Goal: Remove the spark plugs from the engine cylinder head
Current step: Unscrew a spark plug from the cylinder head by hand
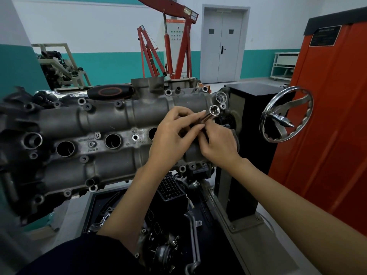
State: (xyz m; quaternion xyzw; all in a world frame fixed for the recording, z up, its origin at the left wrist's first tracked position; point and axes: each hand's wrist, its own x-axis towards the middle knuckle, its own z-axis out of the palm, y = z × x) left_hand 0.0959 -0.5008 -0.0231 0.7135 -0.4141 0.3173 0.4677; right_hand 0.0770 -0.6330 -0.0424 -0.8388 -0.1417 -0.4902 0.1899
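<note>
Hands meet above the right end of the grey cast-metal engine cylinder head (111,118), which lies across a stand with its row of round plug wells facing up. The left hand (174,135) has its fingers curled and its fingertips pinching the shaft of a shiny chrome tubular socket (211,114), whose open hexagonal mouth points up and away just beyond the fingertips. The right hand (218,143) sits just right of and touching the left one, its fingers bent in around the lower part of the same socket; what lies in that end is hidden by the fingers. Three open wells (113,141) show to the left of the left hand, apart from it. Farther left and beyond, a ratchet handle with a black grip and orange oval ring (111,92) rests on the head's far edge. To the right of the right hand stands a chrome handwheel (286,114) on a black column, with an orange cabinet (327,116) behind it
</note>
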